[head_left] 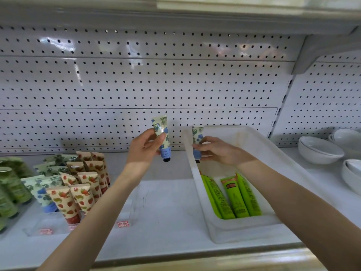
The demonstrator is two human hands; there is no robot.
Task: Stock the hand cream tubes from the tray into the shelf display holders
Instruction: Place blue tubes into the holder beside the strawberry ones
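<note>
My left hand [145, 147] grips a blue-flowered hand cream tube [162, 132] upright, cap down, above the shelf. My right hand [216, 151] holds a second blue-flowered tube [197, 134] the same way, over the far left wall of the white tray [244, 229]. Three bright green tubes [233, 198] lie in the tray. At the left, clear display holders [48, 226] hold strawberry-print tubes [78, 194], blue-flowered tubes [42, 189] and green tubes [9, 192]. A clear holder [134, 208] beside them stands under my left forearm.
White bowls [320, 149] are stacked on the shelf at the right, beyond the tray. A pegboard wall [136, 85] backs the shelf and an upper shelf [175, 12] hangs overhead. Red price tags [123, 224] sit on the holder fronts.
</note>
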